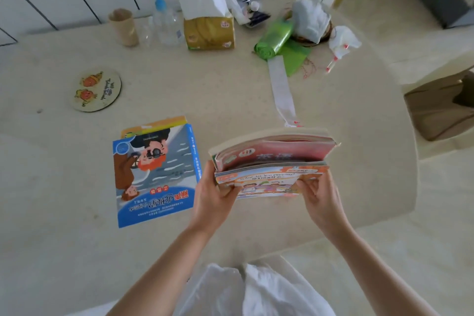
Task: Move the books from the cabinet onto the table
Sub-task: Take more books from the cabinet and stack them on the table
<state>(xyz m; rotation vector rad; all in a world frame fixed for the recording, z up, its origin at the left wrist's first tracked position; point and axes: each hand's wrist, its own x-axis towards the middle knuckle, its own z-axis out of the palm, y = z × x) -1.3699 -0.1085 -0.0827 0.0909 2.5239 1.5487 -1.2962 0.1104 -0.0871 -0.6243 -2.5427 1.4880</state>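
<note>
I hold a stack of thin picture books (pixel 274 161) upright-tilted just above the beige table (pixel 205 90), right of centre. My left hand (pixel 215 195) grips its left lower corner; my right hand (pixel 318 195) grips the right lower part of the front book, an orange-covered one. A pink-covered book shows behind it. A blue-covered book (pixel 154 177) lies flat on the table to the left, on top of an orange-edged book (pixel 156 124) that peeks out at its far side. The cabinet is out of view.
Along the tiled wall stand a cardboard tube (pixel 123 27), a clear bottle with a blue cap (pixel 164 20), a yellow tissue pack (pixel 209 31), a green bag roll (pixel 275 40) and white plastic bags (pixel 310 19). A round coaster (pixel 96 90) lies left. A paper strip (pixel 282 90) lies beyond the stack.
</note>
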